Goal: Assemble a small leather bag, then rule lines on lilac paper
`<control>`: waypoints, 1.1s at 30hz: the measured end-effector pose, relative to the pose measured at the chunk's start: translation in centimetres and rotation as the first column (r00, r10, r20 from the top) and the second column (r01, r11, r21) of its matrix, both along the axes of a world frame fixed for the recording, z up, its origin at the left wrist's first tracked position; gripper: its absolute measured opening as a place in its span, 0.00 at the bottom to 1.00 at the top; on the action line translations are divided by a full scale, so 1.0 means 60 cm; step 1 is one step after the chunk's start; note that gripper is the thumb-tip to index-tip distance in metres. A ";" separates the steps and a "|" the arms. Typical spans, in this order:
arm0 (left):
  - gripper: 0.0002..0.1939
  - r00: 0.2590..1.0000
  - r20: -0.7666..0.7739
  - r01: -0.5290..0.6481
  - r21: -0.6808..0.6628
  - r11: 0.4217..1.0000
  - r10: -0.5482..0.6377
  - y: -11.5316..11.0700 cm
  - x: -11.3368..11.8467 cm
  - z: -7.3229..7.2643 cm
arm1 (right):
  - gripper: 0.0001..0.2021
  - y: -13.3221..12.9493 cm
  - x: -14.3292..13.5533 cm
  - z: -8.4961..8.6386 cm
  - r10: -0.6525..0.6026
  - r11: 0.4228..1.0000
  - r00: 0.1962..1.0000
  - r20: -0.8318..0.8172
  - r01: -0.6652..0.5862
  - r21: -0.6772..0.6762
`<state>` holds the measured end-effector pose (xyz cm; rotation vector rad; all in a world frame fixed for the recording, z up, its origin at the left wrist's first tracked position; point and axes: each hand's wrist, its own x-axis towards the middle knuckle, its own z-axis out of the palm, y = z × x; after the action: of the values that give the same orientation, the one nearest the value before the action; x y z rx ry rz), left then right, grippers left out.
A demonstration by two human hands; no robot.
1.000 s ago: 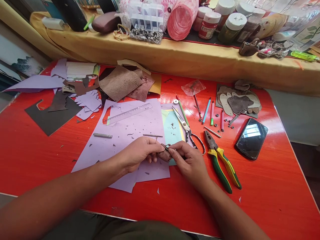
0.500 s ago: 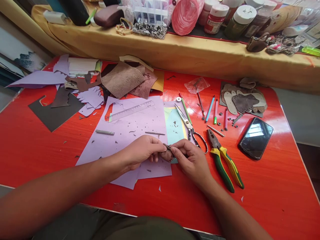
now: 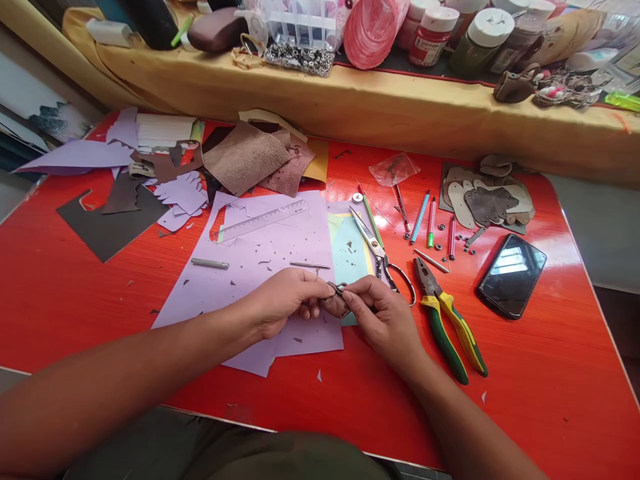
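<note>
Between my two hands is a small piece of brown leather [image 3: 336,305], curved, with a rough outer face and a dark edge on top. My left hand [image 3: 293,299] pinches its left upper edge between thumb and forefinger. On the other side, my right hand [image 3: 381,313] grips the right upper edge with the thumb in front. Part of the leather is hidden by the fingers. Below it lie purple paper sheets [image 3: 260,287] strewn with dark scraps. Scissors [image 3: 375,248] lie just beyond my right hand, and pliers [image 3: 445,317] with green and yellow handles lie to its right.
A phone [image 3: 513,275] lies at the right, near several pens [image 3: 420,220] and a pile of cut leather pieces [image 3: 493,200]. A clear ruler [image 3: 265,221] rests on the paper. Leather sheets [image 3: 247,157] are heaped at the back left. Paint jars [image 3: 430,37] stand on the shelf behind.
Both hands stay nearly in place. The leather piece has turned slightly, and a small gap shows at its top edge between the fingers.
</note>
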<state>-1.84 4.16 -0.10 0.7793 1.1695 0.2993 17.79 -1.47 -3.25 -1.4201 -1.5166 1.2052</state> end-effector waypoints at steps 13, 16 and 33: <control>0.12 1.000 0.002 -0.008 0.034 0.999 0.008 -0.002 0.000 0.007 | 0.07 -0.006 0.005 0.000 0.026 0.964 0.960 0.280 -0.097 0.247; 0.12 1.000 0.002 -0.014 0.068 0.998 0.014 -0.004 0.000 0.009 | 0.09 -0.007 0.005 0.001 0.031 0.952 0.936 0.350 -0.134 0.274; 0.22 0.999 0.030 -0.015 0.126 0.992 0.012 -0.023 -0.004 0.006 | 0.08 -0.008 -0.004 0.005 0.084 0.961 0.966 0.246 -0.143 0.236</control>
<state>-2.06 2.77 0.29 0.8750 1.1369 0.3975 17.57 -1.92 -2.97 -1.3531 -1.8646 0.8931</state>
